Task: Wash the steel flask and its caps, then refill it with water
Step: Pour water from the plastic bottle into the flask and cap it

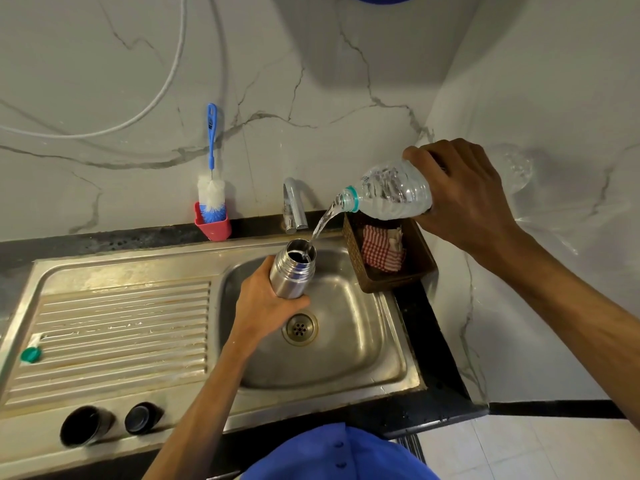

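Water pours from the tilted plastic bottle point(394, 192), gripped by the right hand point(464, 195), into the open steel flask point(292, 271). The left hand point(266, 303) wraps the flask's lower body, holding it upright over the sink point(346, 341). Both caps point(85, 426) rest on the sink's front edge. Risk: overflow, or the stream missing the narrow mouth if either hand drifts.

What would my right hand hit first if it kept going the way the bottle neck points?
Probably the open mouth of the flask, held by the left hand. The right hand tilts the bottle down-left toward it, though depth is unclear.
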